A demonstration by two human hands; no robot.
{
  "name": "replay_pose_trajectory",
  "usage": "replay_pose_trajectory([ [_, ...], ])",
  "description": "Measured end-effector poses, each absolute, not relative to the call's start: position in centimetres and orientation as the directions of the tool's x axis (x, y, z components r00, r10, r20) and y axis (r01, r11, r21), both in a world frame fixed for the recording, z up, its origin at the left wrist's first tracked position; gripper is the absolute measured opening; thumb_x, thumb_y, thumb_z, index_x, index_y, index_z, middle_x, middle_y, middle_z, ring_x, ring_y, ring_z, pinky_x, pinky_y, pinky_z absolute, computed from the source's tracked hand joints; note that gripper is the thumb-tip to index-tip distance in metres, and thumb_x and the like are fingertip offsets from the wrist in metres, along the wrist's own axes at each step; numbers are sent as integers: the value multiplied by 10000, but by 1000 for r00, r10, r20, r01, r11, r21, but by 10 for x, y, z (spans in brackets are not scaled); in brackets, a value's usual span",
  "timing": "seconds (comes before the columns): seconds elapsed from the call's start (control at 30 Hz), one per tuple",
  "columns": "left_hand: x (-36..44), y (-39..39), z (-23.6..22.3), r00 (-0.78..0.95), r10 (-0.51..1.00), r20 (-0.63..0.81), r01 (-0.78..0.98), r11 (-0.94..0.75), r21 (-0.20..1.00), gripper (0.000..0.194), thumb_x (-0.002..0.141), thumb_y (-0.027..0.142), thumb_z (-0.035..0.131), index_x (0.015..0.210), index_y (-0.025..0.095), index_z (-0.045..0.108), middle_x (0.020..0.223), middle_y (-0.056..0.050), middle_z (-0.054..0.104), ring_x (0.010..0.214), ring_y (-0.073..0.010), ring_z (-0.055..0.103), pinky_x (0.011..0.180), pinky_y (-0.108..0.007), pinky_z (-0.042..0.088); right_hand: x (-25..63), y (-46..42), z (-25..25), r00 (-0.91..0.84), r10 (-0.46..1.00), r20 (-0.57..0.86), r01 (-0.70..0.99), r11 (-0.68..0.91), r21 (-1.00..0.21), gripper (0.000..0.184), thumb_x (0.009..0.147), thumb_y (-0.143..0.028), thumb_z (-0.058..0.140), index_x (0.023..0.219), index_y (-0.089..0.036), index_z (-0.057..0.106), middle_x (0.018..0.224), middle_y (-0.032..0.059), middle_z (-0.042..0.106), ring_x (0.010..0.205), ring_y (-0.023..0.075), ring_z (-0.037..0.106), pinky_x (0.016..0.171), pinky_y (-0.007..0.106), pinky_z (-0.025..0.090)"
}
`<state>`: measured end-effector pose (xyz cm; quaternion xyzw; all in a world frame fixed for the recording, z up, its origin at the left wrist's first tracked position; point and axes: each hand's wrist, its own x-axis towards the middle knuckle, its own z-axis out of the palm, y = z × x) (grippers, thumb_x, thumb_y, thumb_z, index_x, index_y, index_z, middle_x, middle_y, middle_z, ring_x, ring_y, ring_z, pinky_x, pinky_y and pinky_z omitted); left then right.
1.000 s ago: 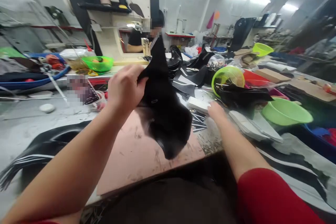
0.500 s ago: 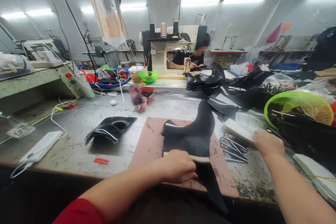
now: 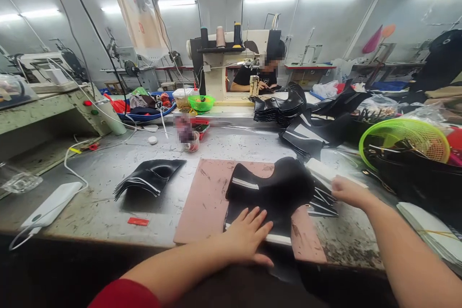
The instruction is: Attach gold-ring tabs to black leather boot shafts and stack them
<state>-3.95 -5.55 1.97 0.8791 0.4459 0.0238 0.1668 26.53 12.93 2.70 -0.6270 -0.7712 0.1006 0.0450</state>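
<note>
My left hand [image 3: 249, 236] lies flat with fingers spread on a curved black leather piece [image 3: 267, 192], which has white strips along parts of its edges. The leather rests on a pink board [image 3: 202, 197], its lower part hanging over the table's front edge. To the right, my right hand [image 3: 344, 190] is closed at the near end of a flat white stack [image 3: 321, 172], whose exact kind I cannot make out. Just below that stack is a fan of black strips [image 3: 323, 204] with white edges; a metal eyelet shows.
Black leather pieces [image 3: 147, 178] lie stacked at left, near a red strip [image 3: 138, 221] and a white power bank [image 3: 52, 204]. A sewing machine [image 3: 216, 72] stands behind, a co-worker [image 3: 256, 77] beyond. A green basket [image 3: 364, 149] and banded white strips [image 3: 426, 224] are at right.
My left hand has opened from a closed grip and now lies flat on the leather. The leather's upper end has come down toward the right. My right hand has shifted slightly left.
</note>
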Motion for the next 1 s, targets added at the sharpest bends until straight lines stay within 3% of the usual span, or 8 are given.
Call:
replay_pose_trajectory([
  [0.17,-38,-44,18,604,792,-88,763,-544,349,755,701,629,521,1297,179,411,1436,-197,187,1335,-328,111,1072,-482,138,277,105,44,138,982,127,917,-79,-391,118,614,-247,495,556,-232,392,642,42,549,635,209,538,585,314,400],
  [0.23,-41,-33,19,613,783,-103,737,-520,433,768,679,625,553,1275,155,439,1424,-221,212,1332,-343,109,1071,-498,119,279,87,56,456,841,290,715,-153,-682,143,585,-285,517,646,-233,398,613,18,513,568,190,510,553,327,404],
  [0.33,-52,-14,27,547,833,-82,646,-358,674,752,715,639,489,1259,121,442,1378,-230,327,1290,-340,270,1045,-488,226,266,55,73,697,645,312,167,277,-946,324,482,-307,589,740,-222,411,637,-35,483,516,127,476,511,286,416],
  [0.43,-66,0,44,341,939,38,403,-182,897,740,723,681,405,1242,152,424,1308,-182,435,1188,-297,430,973,-440,356,235,27,80,413,855,314,-37,361,-932,393,492,-367,640,802,-214,453,673,-25,519,536,129,509,491,268,425],
  [0.53,-70,1,62,393,919,-28,222,-65,973,795,662,706,438,1266,193,369,1264,-150,467,1032,-269,545,810,-379,470,196,13,73,-86,980,179,139,190,-972,311,621,-392,602,848,-200,509,760,31,594,674,175,578,574,290,459],
  [0.63,-58,-4,70,409,904,-124,303,-7,953,715,670,592,525,1263,224,365,1188,-111,512,865,-215,597,665,-314,492,165,17,60,-339,938,73,343,195,-919,168,736,-302,515,857,-190,546,818,36,617,786,169,581,708,300,458],
  [0.8,-46,8,60,-8,987,-159,652,126,748,322,724,256,540,1039,212,490,783,-6,577,625,-146,568,527,-241,446,154,40,39,-349,927,-135,415,23,-909,146,672,-153,529,808,-192,564,748,-16,606,658,126,571,585,235,454],
  [1.0,-58,25,36,-44,986,-158,733,140,665,322,703,267,579,1008,213,491,644,39,502,610,-150,535,563,-244,409,167,50,16,-170,970,-174,423,-88,-902,59,691,-214,537,727,-167,539,553,-32,541,512,113,541,525,239,450],
])
